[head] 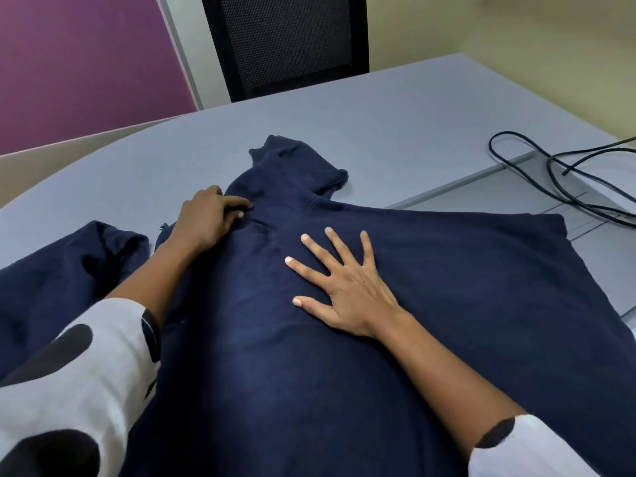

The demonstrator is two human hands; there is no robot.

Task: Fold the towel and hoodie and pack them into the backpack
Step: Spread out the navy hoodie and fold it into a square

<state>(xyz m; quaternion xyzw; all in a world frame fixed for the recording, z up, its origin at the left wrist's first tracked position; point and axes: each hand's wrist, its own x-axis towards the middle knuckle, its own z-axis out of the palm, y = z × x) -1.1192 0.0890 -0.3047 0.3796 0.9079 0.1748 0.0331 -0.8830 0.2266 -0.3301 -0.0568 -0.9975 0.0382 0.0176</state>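
Note:
A navy blue hoodie (430,287) lies spread flat on the grey table (344,122), its hood pointing away from me and one sleeve bunched at the left. My left hand (206,218) rests on the fabric at the left shoulder by the hood, fingers curled onto the cloth. My right hand (340,280) presses flat on the middle of the hoodie with its fingers spread. No towel or backpack is in view.
A black mesh chair (285,43) stands behind the table's far edge. A black cable (557,180) loops over a grey cover panel (516,197) at the table's right. A purple partition (82,63) stands at the back left.

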